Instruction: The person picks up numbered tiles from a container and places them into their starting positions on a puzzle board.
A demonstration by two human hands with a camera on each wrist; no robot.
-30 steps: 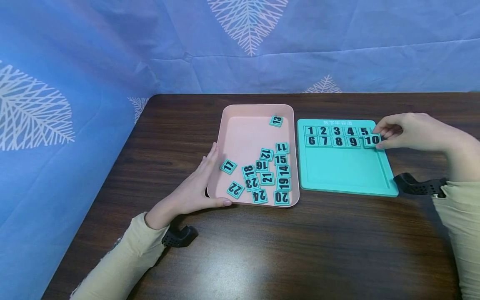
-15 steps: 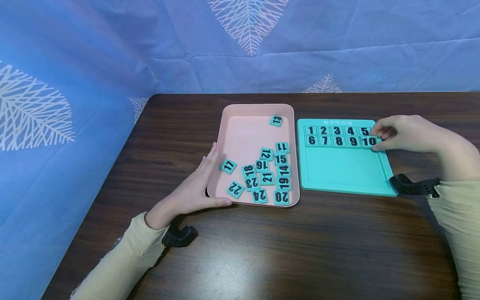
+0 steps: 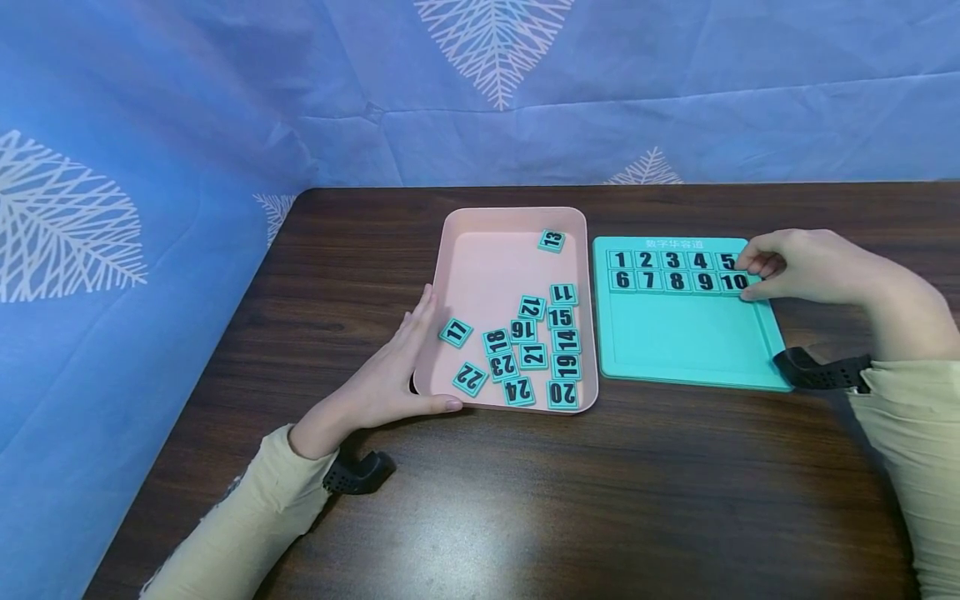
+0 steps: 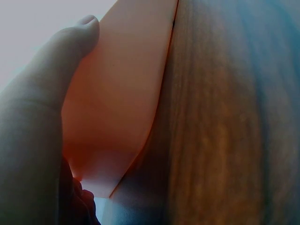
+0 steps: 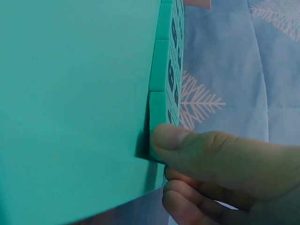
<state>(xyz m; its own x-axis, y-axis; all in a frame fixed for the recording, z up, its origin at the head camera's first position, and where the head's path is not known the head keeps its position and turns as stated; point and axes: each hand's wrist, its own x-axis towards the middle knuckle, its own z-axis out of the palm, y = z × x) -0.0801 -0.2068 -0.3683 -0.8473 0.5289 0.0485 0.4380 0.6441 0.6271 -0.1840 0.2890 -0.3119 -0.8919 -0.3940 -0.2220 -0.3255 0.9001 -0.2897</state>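
In the head view, a turquoise number board (image 3: 690,342) holds tiles 1 to 5 in its top row and 6 to 10 below. My right hand (image 3: 817,267) pinches the number 10 tile (image 3: 731,283) at the right end of the second row. The right wrist view shows the thumb (image 5: 171,137) against that tile's side; the forefinger's contact is hidden. My left hand (image 3: 378,375) rests, fingers extended, around the near left corner of a pink tray (image 3: 487,250). In the left wrist view its thumb (image 4: 70,47) lies against the tray wall.
Loose numbered tiles lie in the pink tray, among them tile 13 (image 3: 551,241) at the back and tile 17 (image 3: 455,332) by the left wall. The brown wooden table (image 3: 600,500) meets a blue patterned cloth (image 3: 337,100) behind and at the left.
The number 10 tile has gone from raised and overlapping the board's right edge to level in the row beside 9. My right hand has shifted slightly left; the left hand stays put.
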